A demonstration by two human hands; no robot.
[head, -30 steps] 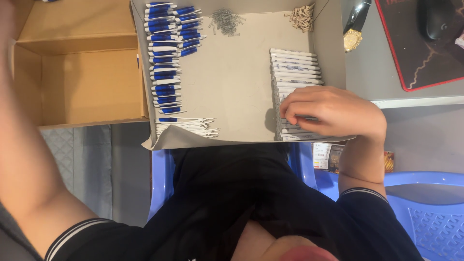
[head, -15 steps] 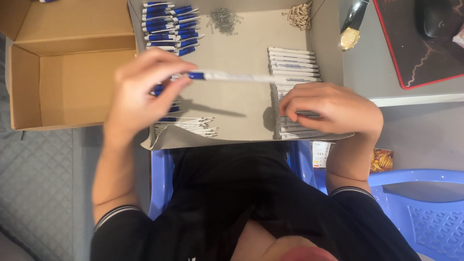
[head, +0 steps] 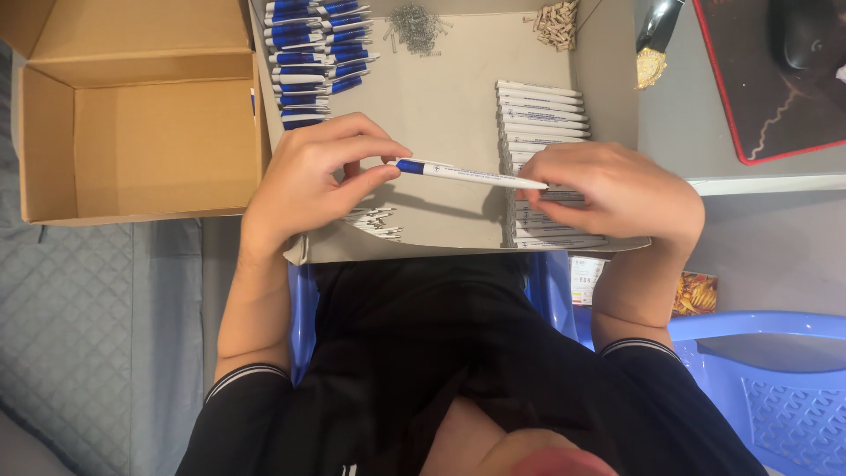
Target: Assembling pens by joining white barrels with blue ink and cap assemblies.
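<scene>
Head view: left hand (head: 308, 185) and right hand (head: 617, 189) pinching one white-and-blue pen (head: 467, 174); blue parts (head: 313, 53) stacked at eleven o'clock, white barrels (head: 539, 110) at one, seemingly unassembled.

You have two hands in view: the left hand (head: 304, 181) and the right hand (head: 617, 189). Between them they hold one pen (head: 467, 174), white with a blue end. One open cardboard box (head: 141, 132) sits to your left. One flat cardboard tray (head: 449, 97) carries four groups of parts: one stack of blue-and-white pen pieces (head: 313, 53), one row of white pen barrels (head: 542, 119), one heap of metal springs (head: 416, 28) and one heap of small tan parts (head: 557, 22). The pieces in each group are too many and too overlapped to count. One blue chair (head: 758, 388) stands at your right.
</scene>
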